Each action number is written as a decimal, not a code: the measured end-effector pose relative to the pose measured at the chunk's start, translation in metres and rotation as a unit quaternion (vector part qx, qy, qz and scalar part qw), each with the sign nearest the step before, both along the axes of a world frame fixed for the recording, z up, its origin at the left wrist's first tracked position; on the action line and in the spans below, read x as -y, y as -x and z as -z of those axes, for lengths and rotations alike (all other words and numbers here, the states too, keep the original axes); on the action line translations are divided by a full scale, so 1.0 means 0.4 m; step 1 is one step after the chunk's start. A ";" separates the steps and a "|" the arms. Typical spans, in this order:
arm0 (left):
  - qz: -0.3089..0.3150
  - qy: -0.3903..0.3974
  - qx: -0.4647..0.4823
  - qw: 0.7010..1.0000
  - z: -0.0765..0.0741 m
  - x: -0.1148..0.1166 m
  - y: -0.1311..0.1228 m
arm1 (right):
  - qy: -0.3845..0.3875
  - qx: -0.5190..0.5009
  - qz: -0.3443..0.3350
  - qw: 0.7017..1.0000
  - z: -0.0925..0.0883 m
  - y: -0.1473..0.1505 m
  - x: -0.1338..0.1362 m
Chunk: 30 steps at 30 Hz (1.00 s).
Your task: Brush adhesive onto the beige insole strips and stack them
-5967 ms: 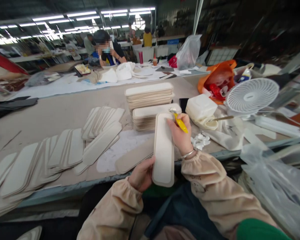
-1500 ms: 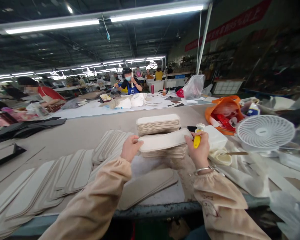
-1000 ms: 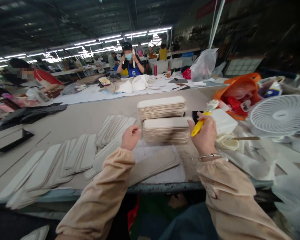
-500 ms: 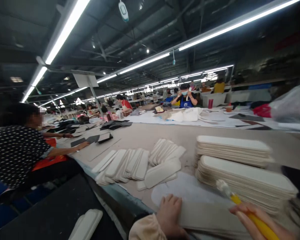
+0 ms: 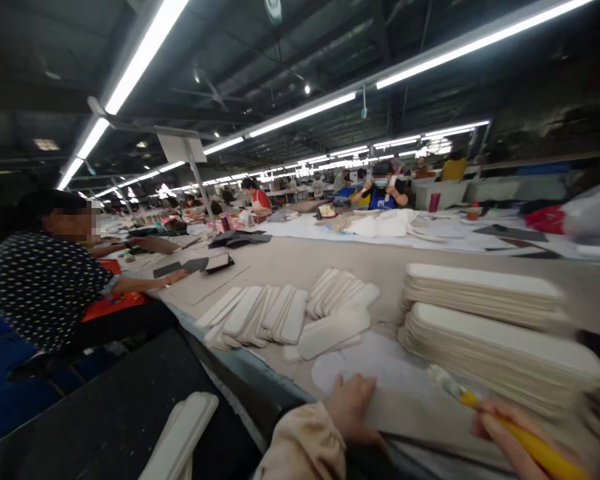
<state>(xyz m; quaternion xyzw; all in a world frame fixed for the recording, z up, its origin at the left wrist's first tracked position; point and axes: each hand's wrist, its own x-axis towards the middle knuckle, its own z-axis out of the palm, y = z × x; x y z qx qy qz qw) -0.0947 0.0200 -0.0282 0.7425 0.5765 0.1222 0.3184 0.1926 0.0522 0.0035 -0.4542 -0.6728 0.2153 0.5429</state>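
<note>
My right hand (image 5: 517, 433) grips a brush (image 5: 535, 445) with a yellow handle and pale, blurred bristles. The bristle end hovers over or touches a long beige-grey panel (image 5: 425, 427) in front of me; I cannot tell which. My left hand (image 5: 353, 403) lies flat on the left end of that panel, fingers spread and holding nothing. Under the fingertips and beyond them is a whitish translucent sheet (image 5: 380, 360). Close to the brush stand two tall stacks of rounded strips, a nearer stack (image 5: 500, 340) and a farther stack (image 5: 485, 283).
Fanned pale strips (image 5: 265, 313) cover the table left of centre. More strips (image 5: 185, 433) rest on a black board (image 5: 115, 413) at lower left. A co-worker in a dotted shirt (image 5: 45, 280) sits at left; another in a blue apron (image 5: 380, 199) is across the table.
My view has tilted down and turned slightly left, so everything sits farther right. The brush stays in my right hand near the panel. The co-worker at left now has a brown piece raised.
</note>
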 end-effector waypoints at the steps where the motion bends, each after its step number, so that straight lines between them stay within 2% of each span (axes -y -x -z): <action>1: -0.016 -0.008 0.003 1.000 -0.013 0.009 0.003 | 0.033 0.000 -0.026 0.999 -0.021 -0.007 0.018; 3: -0.062 -0.042 0.015 0.997 -0.039 0.019 0.015 | 0.085 -0.047 -0.060 0.993 -0.054 -0.006 0.044; 6: -0.084 -0.059 -0.005 0.995 -0.060 0.010 0.036 | 0.165 -0.137 -0.076 0.974 -0.067 0.025 0.049; 11: -0.046 -0.073 -0.065 0.994 -0.060 0.006 0.030 | 0.292 -0.195 -0.122 0.928 -0.051 0.112 0.039; 16: -0.034 -0.088 -0.093 0.991 -0.047 0.004 0.022 | 0.347 -0.216 -0.175 0.896 -0.030 0.181 0.035; 19: -0.034 -0.089 -0.093 0.991 -0.044 0.001 0.023 | 0.325 -0.213 -0.188 0.902 -0.018 0.192 0.029; 23: -0.034 -0.095 -0.093 0.991 -0.048 0.000 0.020 | 0.301 -0.177 -0.140 0.926 -0.023 0.195 0.022; 30: -0.040 -0.091 -0.094 0.991 -0.049 0.003 0.015 | 0.328 -0.112 -0.107 0.932 -0.024 0.215 0.011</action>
